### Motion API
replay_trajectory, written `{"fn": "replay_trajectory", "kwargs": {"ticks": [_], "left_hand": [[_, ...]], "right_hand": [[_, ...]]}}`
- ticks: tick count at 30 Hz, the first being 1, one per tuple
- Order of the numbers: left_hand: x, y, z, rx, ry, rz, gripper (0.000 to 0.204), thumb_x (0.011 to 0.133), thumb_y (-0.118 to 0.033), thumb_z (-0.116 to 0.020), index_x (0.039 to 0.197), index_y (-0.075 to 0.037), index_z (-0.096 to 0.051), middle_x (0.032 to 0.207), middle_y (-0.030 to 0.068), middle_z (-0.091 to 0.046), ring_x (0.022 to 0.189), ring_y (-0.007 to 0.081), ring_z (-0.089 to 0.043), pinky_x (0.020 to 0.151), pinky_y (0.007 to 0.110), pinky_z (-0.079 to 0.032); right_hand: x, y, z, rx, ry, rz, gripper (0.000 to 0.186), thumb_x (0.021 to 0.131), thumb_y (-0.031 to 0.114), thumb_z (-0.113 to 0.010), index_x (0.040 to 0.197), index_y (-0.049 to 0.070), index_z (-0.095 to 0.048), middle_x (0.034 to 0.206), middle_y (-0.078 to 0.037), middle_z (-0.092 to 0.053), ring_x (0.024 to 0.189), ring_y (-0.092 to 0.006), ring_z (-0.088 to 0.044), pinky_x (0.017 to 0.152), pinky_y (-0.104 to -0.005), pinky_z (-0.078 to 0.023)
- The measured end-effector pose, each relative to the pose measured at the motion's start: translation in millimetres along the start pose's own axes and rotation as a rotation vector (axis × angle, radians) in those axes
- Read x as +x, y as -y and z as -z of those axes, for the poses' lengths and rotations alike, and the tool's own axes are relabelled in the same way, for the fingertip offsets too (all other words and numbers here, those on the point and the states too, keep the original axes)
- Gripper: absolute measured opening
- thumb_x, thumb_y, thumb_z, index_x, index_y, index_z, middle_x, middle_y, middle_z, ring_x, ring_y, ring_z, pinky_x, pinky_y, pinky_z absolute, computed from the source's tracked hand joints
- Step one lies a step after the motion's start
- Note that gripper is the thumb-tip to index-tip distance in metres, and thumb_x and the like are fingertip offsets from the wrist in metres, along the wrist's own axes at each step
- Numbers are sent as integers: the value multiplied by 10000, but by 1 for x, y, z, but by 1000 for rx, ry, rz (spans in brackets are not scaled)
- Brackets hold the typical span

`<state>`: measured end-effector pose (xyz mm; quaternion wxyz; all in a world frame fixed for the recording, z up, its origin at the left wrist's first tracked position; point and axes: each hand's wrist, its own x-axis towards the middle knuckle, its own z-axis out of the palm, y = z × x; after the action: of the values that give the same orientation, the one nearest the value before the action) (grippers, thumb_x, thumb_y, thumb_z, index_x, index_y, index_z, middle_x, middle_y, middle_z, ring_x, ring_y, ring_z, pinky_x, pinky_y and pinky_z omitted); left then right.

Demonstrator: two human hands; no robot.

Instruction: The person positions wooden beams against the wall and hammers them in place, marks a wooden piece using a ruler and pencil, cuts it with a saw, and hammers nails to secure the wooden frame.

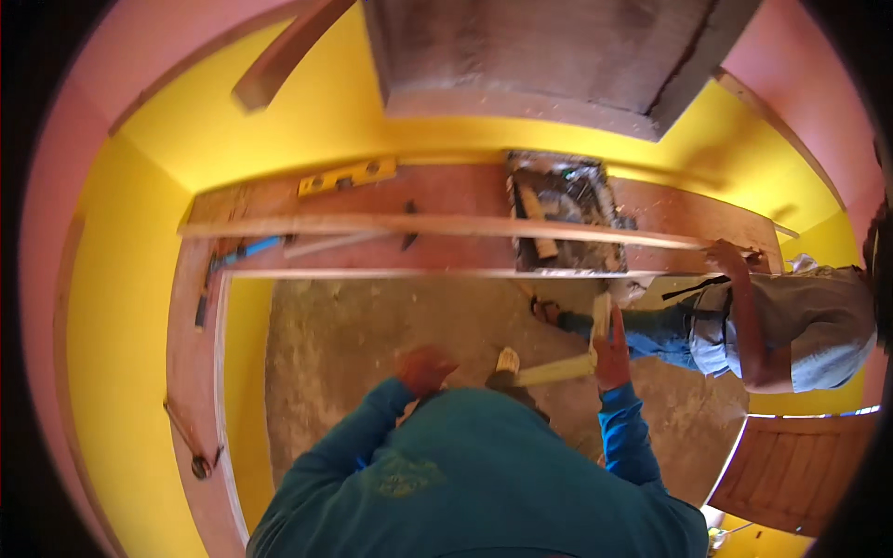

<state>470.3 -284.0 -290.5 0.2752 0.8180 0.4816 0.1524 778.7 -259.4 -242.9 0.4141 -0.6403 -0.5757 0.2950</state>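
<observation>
My right hand (611, 358) is closed around a pale, L-shaped piece like a carpenter's square (558, 370). One arm of it points away from me beside the fingers, and the other reaches left across my front. To the left, my left hand (426, 369) hovers before my body, apart from the bench; it is blurred and its finger pose is unclear. Beyond both hands, a long thin wooden strip (446, 226) spans the reddish-brown bench (456, 191). At its right end lies a co-worker's hand (730, 256).
A yellow spirit level (347, 177), a hammer (409, 226), a blue-handled tool (246, 251) and a dark, cluttered tray (514, 200) are on the bench. Another tool (200, 465) lies on its left arm. The co-worker (800, 325) stands at right. A brown panel (521, 51) juts out above.
</observation>
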Motion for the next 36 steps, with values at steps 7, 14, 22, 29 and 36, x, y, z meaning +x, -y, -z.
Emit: {"fn": "replay_trajectory", "kwargs": {"ticks": [7,14,22,29,36], "left_hand": [[0,-28,38,-217,-277,-153,394,599,-202,-656,941,-53,-529,736,110,-538,719,281,-497,642,346,-405],[-27,6,24,-43,-586,90,229,611,-124,-642,817,-50,-575,627,72,-530,591,225,-495,539,304,-410],[-24,40,18,-965,-580,521,230,768,-231,-498,739,-22,-589,639,41,-575,563,87,-478,494,255,-387],[-4,113,-20,-1215,-562,455,251,746,-261,-544,809,-19,-555,721,53,-573,636,126,-501,587,242,-414],[52,163,114,290,-761,358,493,584,-288,-676,1015,-115,-510,1030,109,-483,924,305,-477,773,362,-406]], "right_hand": [[29,87,-60,951,306,-528,420,785,100,-349,1204,86,-323,1126,-65,-398,841,-156,-452,777,-293,-389],[76,126,-94,653,697,-554,431,802,231,-376,1210,108,-310,943,-77,-507,753,-187,-514,670,-330,-441],[163,89,-196,-349,372,1053,541,690,389,-556,1064,13,-449,788,-176,-550,698,-314,-531,633,-372,-417],[190,141,-246,-499,1211,603,567,647,395,-581,1039,1,-464,904,-206,-528,843,-334,-510,777,-370,-390],[194,97,-252,-605,968,795,507,624,370,-608,958,3,-506,880,-224,-523,825,-339,-510,725,-381,-409]]}}
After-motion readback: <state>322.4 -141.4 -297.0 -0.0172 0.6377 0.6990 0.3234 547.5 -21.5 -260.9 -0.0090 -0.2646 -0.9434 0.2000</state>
